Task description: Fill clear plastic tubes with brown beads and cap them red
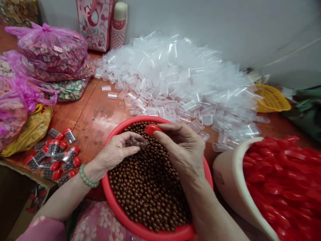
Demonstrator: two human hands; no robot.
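A red basin (110,187) full of brown beads (140,187) stands in the lower middle. Over its left side, my left hand (120,147) pinches a clear plastic tube (136,141); a green bead bracelet circles that wrist. My right hand (184,147) holds a red cap (152,129) between thumb and fingers above the beads, a short gap from the tube. Filled tubes with red caps (52,150) lie in a loose heap on the table at the left. On the right, a white bucket (232,167) holds many red caps (286,187).
A large pile of clear tubes (173,77) spreads behind the basin. Pink bags (52,50) and a yellow bag (37,127) sit at the left. A bottle (118,26), a patterned bag (95,25) and a yellow basket (272,98) stand farther back.
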